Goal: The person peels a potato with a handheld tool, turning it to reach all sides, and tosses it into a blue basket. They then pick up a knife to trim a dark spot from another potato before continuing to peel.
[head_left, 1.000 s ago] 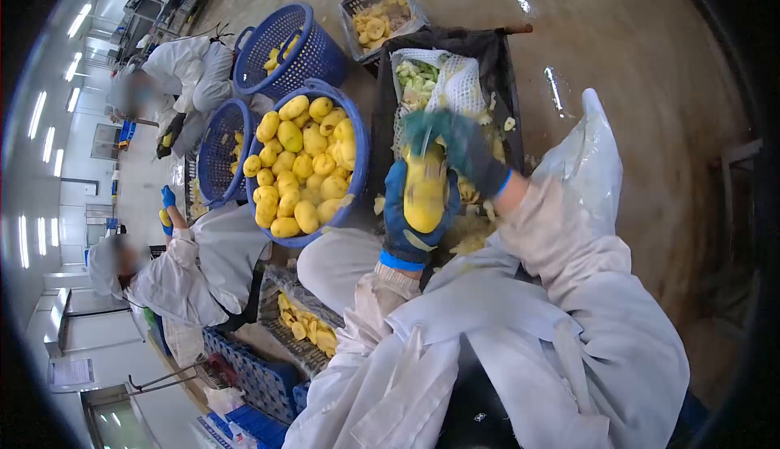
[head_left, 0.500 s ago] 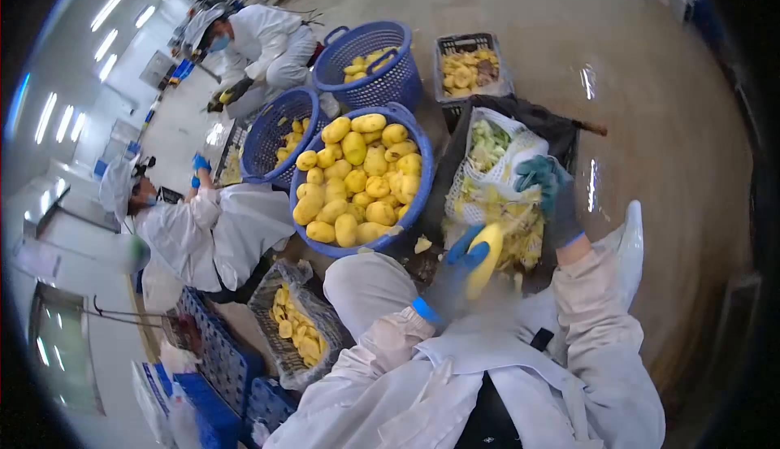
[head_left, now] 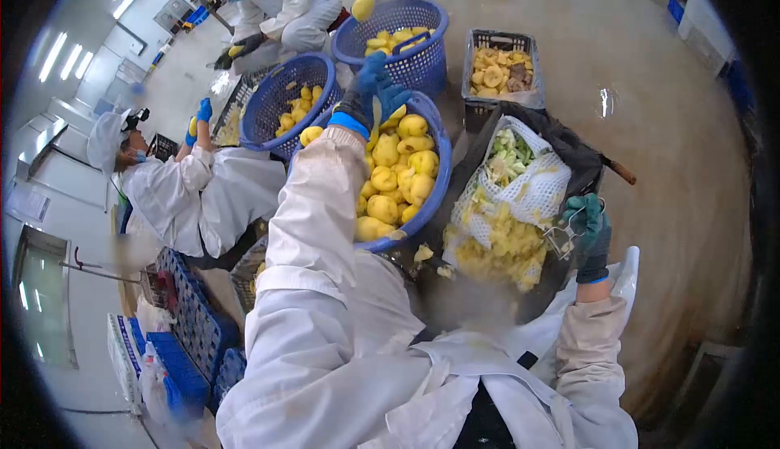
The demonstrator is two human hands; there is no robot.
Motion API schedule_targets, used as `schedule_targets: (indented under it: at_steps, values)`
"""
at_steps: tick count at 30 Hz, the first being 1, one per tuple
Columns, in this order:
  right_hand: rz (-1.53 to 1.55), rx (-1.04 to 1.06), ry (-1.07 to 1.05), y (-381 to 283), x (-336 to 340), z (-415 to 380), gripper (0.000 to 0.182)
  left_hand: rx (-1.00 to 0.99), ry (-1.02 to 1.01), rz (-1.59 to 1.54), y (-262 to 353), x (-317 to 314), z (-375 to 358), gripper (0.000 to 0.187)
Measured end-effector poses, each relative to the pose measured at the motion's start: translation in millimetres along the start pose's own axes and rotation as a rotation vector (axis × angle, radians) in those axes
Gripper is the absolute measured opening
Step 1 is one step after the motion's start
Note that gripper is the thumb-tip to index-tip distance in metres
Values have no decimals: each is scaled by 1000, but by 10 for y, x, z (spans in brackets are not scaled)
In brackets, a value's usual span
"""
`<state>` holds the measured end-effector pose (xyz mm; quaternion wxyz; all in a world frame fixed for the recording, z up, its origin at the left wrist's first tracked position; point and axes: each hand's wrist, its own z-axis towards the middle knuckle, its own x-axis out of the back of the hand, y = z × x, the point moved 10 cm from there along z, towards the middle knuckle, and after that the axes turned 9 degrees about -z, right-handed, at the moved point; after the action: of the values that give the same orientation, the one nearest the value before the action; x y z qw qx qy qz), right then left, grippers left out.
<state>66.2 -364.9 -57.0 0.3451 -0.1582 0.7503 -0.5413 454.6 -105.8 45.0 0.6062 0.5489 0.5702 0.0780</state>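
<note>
My left hand (head_left: 375, 93), in a blue glove, reaches out over the near blue basket (head_left: 435, 193) heaped with peeled yellow potatoes (head_left: 390, 179). Its fingers are spread and open. Beyond them a single peeled potato (head_left: 363, 7) is in the air by the rim of the far blue basket (head_left: 406, 67). At the right, my right hand (head_left: 587, 223) in a green glove is closed on a metal peeler (head_left: 561, 240) with a wire frame. Under the peeler lie yellow peelings (head_left: 508, 247) and a white mesh sheet (head_left: 543, 186) on a black-lined container.
A dark crate of cut yellow pieces (head_left: 500, 71) stands beyond the peelings. Left of the near basket is another blue basket (head_left: 260, 112) with potatoes. Two co-workers in white (head_left: 183, 193) (head_left: 296, 6) sit or crouch at the left. Blue crates (head_left: 191, 311) stand at lower left; the floor (head_left: 674, 148) is wet.
My left hand has moved from my lap out over the near basket and let go of the potato it held. My right hand has moved down and right, with the peeler now visible.
</note>
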Motion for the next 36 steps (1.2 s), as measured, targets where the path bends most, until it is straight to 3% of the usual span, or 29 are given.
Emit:
schedule_targets:
  at_steps: [1,2,3,6,7,8,10,11,14,17,20,22,23,25,27,28,29,30,31,33,34,35,36]
  values:
    - [-26,-7,0,33,-2,24,19,15,45,145,-100,247,81,42]
    - [-53,-9,2,32,-7,52,20,-271,-296,1040,-114,157,141,32]
    - [-82,-12,8,20,6,58,20,-879,-357,1812,-144,136,35,23]
    - [-198,-38,23,-49,-92,-24,22,-787,-678,1717,-974,405,-228,17]
    - [-194,-53,5,-5,-67,1,23,7,-510,1540,-1433,823,18,25]
    - [-186,-65,-12,51,-29,35,24,613,-113,1406,-1727,1225,-146,41]
    - [-203,-67,-18,56,-31,43,24,204,-79,1697,-1857,1213,-97,50]
    - [-229,-59,-6,6,-76,16,24,33,34,1751,-1791,1179,-125,50]
    - [-226,-39,-5,-42,-167,-37,25,39,98,1372,-1805,1344,-273,54]
    - [-180,-21,-33,-27,-134,-27,26,129,103,176,-1913,1405,-550,43]
    - [-142,-32,-84,37,-186,-51,27,-973,-67,979,-976,113,-1661,38]
    - [-104,53,-134,-56,-316,-147,18,-179,-83,-229,-1466,289,-1516,43]
    - [-368,292,-152,-216,-436,-228,14,268,-81,-809,-1908,50,-1649,45]
    - [-603,516,-256,-362,-805,-490,23,237,-72,-745,-2070,-305,-1938,46]
    - [-764,738,-286,-613,-1231,-918,27,364,-139,-738,-2403,-499,-2126,45]
    - [-611,716,-316,-567,-1347,-1015,20,388,-183,-733,-2497,-608,-2218,44]
    - [-279,380,-405,-302,-1415,-929,21,405,-223,-729,-2572,-711,-2321,43]
    - [-387,373,-391,-205,-1353,-864,22,416,-261,-727,-2623,-803,-2420,42]
    - [-489,364,-380,-69,-1319,-733,25,8,-293,-314,-2365,-777,-2425,41]
    - [-409,436,-158,7,-804,-193,24,-801,-303,536,-1871,-1049,-2872,38]
    - [-677,510,105,-157,-442,-9,22,-676,-295,494,-1831,-1042,-2879,37]
    - [-53,318,-11,-460,-631,-346,30,-553,-278,450,-1798,-1031,-2895,36]
    - [-107,420,-30,-571,-697,-480,29,-521,-250,460,-1793,-1016,-2893,36]
